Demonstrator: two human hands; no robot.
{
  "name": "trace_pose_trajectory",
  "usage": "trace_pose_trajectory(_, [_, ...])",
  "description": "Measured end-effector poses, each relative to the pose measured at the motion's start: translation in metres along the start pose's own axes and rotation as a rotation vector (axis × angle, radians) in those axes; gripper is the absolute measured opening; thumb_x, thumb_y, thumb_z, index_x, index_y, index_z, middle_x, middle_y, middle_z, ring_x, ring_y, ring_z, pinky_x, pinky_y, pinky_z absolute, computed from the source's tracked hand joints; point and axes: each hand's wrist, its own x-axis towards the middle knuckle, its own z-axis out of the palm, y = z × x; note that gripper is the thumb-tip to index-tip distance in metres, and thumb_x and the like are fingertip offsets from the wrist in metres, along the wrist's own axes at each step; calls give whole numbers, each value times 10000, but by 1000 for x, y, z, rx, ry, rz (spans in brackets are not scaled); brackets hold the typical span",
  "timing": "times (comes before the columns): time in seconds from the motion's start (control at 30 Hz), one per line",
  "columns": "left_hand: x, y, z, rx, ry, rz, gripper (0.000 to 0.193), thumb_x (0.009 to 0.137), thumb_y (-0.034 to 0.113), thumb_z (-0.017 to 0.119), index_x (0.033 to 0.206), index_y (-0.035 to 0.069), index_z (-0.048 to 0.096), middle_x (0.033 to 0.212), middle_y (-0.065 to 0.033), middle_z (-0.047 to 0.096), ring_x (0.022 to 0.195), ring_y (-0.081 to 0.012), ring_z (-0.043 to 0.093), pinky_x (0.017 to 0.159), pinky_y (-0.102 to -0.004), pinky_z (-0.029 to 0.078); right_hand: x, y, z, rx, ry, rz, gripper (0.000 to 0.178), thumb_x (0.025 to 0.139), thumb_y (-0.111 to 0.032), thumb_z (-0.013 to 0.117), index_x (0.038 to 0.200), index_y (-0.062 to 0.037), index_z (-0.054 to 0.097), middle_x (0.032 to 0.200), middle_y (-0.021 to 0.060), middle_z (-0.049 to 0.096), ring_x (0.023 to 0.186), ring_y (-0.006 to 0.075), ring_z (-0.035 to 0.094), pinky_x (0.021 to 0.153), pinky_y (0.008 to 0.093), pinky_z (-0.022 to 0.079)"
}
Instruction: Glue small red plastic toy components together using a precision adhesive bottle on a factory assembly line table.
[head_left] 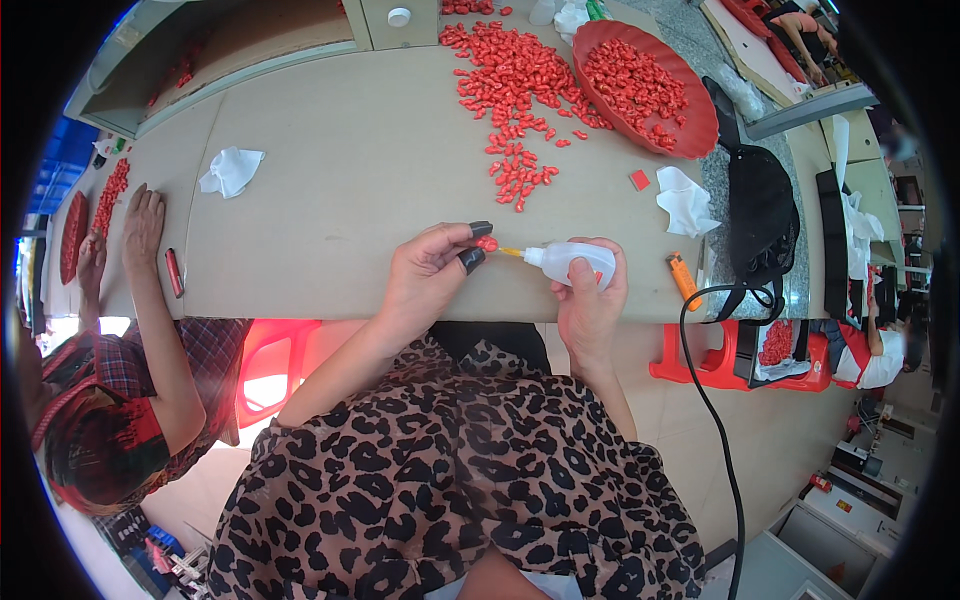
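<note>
My left hand (430,268), with dark covers on its thumb and a fingertip, pinches a small glossy red piece (487,244). In my right hand (592,310) is a white squeeze bottle (583,262) lying nearly level. Its thin yellowish nozzle tip (510,251) points left and meets or almost meets the red piece. Beyond my hands, a loose pile of similar red pieces (510,75) spreads over the table (330,200). More of them fill a red scalloped tray (690,140) at the far right.
Right of my hands lie an orange lighter (684,278), a crumpled white tissue (686,203), a small red square (640,180) and a black bag (762,215) with a cable (705,380). Another tissue (232,172) lies left. A co-worker's arm (160,300) rests beside a red marker-like stick (174,272).
</note>
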Motion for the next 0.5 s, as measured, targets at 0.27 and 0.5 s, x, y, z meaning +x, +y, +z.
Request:
trace_pose_trajectory(0.27, [-1, -4, -2, 15, 15, 42, 228, 767, -76, 489, 989, -37, 524, 940, -73, 545, 843, -122, 543, 780, -239, 439, -1, 0, 2, -56, 7, 1, 233, 772, -72, 535, 964, -45, 405, 914, 81, 498, 672, 122, 511, 491, 195, 412])
trace_pose_trajectory(0.5, [0, -2, -1, 31, 4, 57, 232, 764, -80, 487, 988, -37, 527, 942, -76, 538, 837, -121, 540, 774, -238, 439, -1, 0, 3, -69, 17, 5, 235, 767, -62, 536, 962, -41, 406, 908, 81, 500, 673, 123, 512, 486, 196, 410])
